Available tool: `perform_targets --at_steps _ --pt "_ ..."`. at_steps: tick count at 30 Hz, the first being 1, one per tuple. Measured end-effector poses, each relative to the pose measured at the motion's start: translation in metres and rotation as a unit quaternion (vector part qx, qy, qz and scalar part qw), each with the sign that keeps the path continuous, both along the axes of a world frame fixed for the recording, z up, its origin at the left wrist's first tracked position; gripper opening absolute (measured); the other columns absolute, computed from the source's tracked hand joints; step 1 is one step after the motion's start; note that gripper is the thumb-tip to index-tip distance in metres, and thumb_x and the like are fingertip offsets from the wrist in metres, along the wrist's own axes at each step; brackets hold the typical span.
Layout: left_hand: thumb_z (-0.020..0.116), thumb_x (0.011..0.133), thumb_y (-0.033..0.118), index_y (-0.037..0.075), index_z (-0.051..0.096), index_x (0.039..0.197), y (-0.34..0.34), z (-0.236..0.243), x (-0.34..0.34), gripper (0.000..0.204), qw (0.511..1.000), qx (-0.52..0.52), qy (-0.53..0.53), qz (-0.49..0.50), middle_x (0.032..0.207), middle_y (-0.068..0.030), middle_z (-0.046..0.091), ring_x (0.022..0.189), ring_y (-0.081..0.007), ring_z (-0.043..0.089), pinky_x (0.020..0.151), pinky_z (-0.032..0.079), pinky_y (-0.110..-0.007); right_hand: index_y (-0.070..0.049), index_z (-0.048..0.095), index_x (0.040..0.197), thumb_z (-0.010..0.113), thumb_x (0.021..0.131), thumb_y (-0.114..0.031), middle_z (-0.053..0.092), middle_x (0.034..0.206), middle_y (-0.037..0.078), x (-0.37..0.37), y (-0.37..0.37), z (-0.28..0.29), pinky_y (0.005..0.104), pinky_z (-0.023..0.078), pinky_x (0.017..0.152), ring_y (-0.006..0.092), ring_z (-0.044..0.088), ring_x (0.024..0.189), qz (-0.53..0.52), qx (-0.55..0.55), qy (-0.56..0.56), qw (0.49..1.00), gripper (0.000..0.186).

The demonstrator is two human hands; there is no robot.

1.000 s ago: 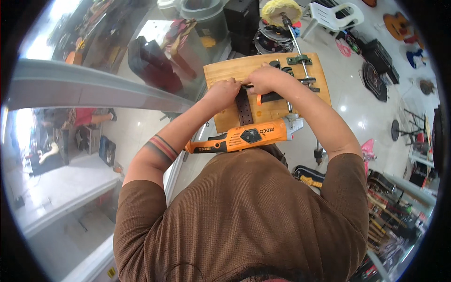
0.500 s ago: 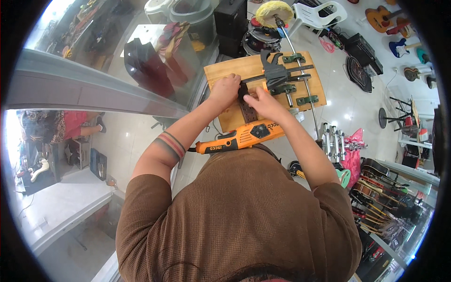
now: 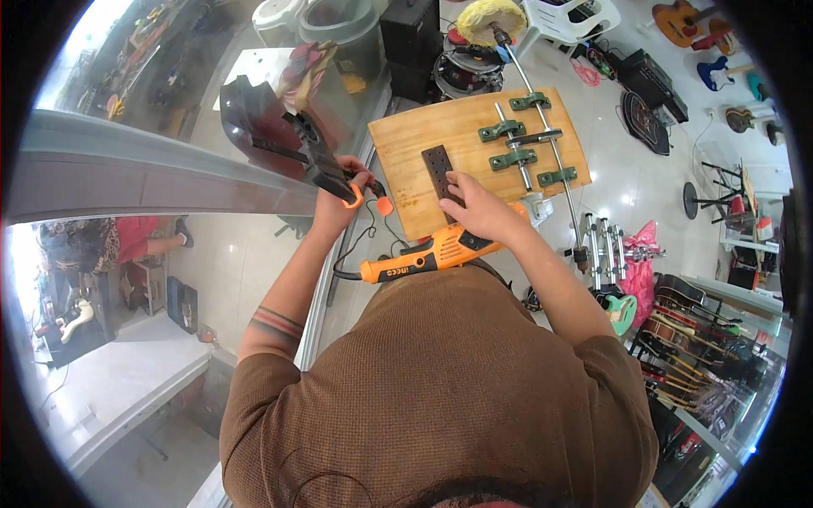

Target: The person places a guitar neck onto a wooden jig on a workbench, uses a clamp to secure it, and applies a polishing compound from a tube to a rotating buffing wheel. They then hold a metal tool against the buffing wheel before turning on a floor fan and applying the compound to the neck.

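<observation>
Perforated strip (image 3: 437, 162) under right hand (image 3: 483, 210), bar clamp (image 3: 318, 159) in left hand (image 3: 337, 201)

Clock centred on the strip. On my feed it's dark brown, dotted with holes, lying on the wooden board (image 3: 398, 157). Right hand comes in from 4, fingers parted over the strip's lower half; whether they grip it, I can't tell. Left hand at 8, fingers closed round the orange-ended part of the black clamp, which I see tilted, off the board, main bulk toward 9. At 6, orange angle grinder (image 3: 444, 247) along the board's near edge, right by the brown shirt (image 3: 457, 364), cord trailing out near 7. Green pillow-block bearings (image 3: 503, 129) at 2 to 3, on the board, long steel shaft (image 3: 555, 154) through two. Yellow fluffy buffing wheel (image 3: 484, 23) at 1, on the shaft's far end. White plastic chair (image 3: 584, 32) between 1 and 2; black amplifier (image 3: 648, 80) at 2.
</observation>
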State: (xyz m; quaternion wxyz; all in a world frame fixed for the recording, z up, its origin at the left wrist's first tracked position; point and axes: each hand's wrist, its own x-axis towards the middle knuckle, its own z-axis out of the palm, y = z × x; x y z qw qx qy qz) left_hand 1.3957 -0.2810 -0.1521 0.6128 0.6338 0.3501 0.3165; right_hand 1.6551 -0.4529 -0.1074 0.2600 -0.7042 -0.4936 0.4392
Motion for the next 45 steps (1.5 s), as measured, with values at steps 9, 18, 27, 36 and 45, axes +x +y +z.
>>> perform_targets --at_steps 9,18,27,36,45 --pt "0.076 0.099 0.017 -0.006 0.076 0.101 -0.005 -0.010 -0.013 0.023 0.984 0.035 0.174 -0.019 0.085 -0.0144 0.076 0.075 -0.0184 0.071 0.071 0.054 -0.035 0.006 0.053 0.146 0.058 0.105 -0.029 0.055 0.149 0.028 0.001 0.003 0.001 0.0472 0.047 0.114 0.0424 0.057 0.135 0.072 0.001 -0.139 0.988 0.054" --pt "0.077 0.099 0.029 -0.001 0.077 0.102 -0.019 0.000 -0.048 0.030 0.971 0.113 0.211 0.005 0.078 -0.0200 0.071 0.069 -0.0331 0.068 0.067 0.051 -0.043 0.006 0.058 0.141 0.057 0.104 -0.024 0.059 0.147 0.025 -0.016 -0.003 0.022 0.0465 0.046 0.115 0.0405 0.057 0.136 0.056 0.016 -0.164 0.985 0.047" --pt "0.071 0.102 0.019 0.008 0.078 0.116 -0.023 0.048 -0.097 0.019 0.938 0.290 0.187 0.022 0.097 -0.0181 0.075 0.087 -0.0413 0.070 0.077 0.055 -0.046 0.006 0.059 0.141 0.058 0.104 -0.023 0.059 0.149 0.026 -0.035 -0.030 0.034 0.0458 0.046 0.117 0.0403 0.055 0.139 0.014 0.050 -0.197 0.979 0.047" --pt "0.074 0.084 0.007 0.003 0.073 0.113 -0.062 0.176 -0.046 0.029 0.907 0.415 0.066 -0.032 0.087 -0.0147 0.063 0.080 -0.0363 0.063 0.071 0.050 -0.041 0.004 0.069 0.128 0.060 0.105 -0.019 0.068 0.133 0.020 -0.029 -0.096 0.070 0.0443 0.050 0.109 0.0369 0.064 0.126 -0.087 0.165 -0.172 0.967 0.033" --pt "0.072 0.074 -0.009 0.003 0.070 0.105 -0.222 0.216 0.151 0.033 0.830 0.520 0.154 -0.130 0.096 -0.0148 0.070 0.090 -0.0373 0.070 0.077 0.053 -0.045 0.001 0.064 0.133 0.046 0.115 -0.047 0.070 0.122 0.012 0.090 -0.240 0.117 0.0364 0.053 0.101 0.0208 0.067 0.114 0.077 0.141 0.195 0.968 0.054"
